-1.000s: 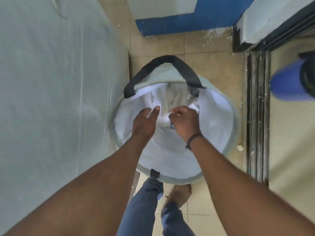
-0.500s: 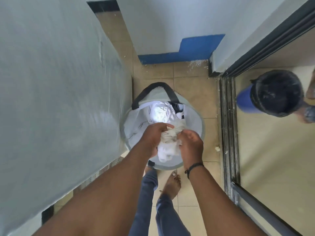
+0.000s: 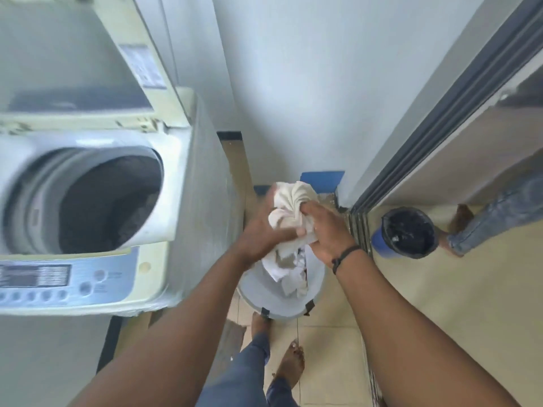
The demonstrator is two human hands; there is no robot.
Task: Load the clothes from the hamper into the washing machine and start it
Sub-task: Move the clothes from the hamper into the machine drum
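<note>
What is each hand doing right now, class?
Left hand: closed, gripping the bundle of pale clothes.
Right hand: closed, gripping the same bundle.

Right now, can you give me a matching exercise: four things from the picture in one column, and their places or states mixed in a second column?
1. washing machine
2. hamper
3. cloth bundle
4. bin

a. on the floor under the hands
b. held by both hands
c. lid up, at the left
d. at the right, dark inside

Pairs: 1-c, 2-a, 3-b, 4-d
</note>
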